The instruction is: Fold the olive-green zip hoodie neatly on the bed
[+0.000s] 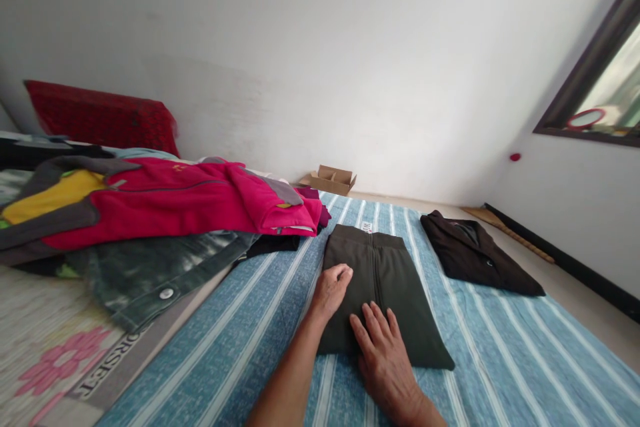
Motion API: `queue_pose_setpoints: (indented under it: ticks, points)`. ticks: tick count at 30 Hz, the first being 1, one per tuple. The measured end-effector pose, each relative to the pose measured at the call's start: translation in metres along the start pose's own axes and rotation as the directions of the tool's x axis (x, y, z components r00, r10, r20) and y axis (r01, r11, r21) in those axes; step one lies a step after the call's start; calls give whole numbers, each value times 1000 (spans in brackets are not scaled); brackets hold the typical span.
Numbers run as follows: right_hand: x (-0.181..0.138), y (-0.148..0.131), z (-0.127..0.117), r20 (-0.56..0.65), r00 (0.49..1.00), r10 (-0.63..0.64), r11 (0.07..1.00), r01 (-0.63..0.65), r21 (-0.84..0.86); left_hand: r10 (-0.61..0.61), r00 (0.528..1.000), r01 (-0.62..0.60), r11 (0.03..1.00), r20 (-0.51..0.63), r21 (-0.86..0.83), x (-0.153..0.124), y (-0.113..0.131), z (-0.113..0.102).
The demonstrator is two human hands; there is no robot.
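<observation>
Both hands rest on a folded dark olive garment (380, 293) lying on a blue striped sheet (500, 360).

The left hand (331, 290) lies on the garment's left edge, fingers curled inward; the right hand (385, 353) presses flat on its near edge, fingers spread. A folded dark brown garment (475, 257) lies well apart to the right; a heap topped by a pink jacket (175, 203) sits left.

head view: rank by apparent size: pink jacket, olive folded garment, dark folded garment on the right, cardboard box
1. pink jacket
2. olive folded garment, nearer the camera
3. dark folded garment, farther off, so true order with 2 is unsure
4. cardboard box, farthest
</observation>
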State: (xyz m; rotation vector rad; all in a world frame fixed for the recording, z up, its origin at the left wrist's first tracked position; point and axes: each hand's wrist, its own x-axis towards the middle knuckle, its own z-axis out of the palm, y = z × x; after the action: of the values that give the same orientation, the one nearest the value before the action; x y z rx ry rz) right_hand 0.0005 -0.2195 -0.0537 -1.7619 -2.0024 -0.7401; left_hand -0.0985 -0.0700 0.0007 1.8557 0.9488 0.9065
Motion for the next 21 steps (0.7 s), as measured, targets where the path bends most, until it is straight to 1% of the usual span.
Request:
queue_pose_setpoints:
  ticks: [3, 8, 14, 21]
  points:
    - [-3, 3, -2, -28, 999, -41, 999, 40, -35, -3, 1000, 3, 1000, 6, -22, 0, -3, -1]
    - [-2, 5, -7, -32, 994, -105, 992, 103, -80, -13, 1000, 14, 999, 6, -41, -1, -4, -5]
    - [-2, 7, -8, -84, 985, -153, 986, 146, -79, -30, 1000, 30, 998, 7, -52, -3, 0, -9]
    - [-4, 13, -15, -37, 976, -217, 974, 213, -75, -38, 999, 39, 997, 15, -67, -4, 3, -10]
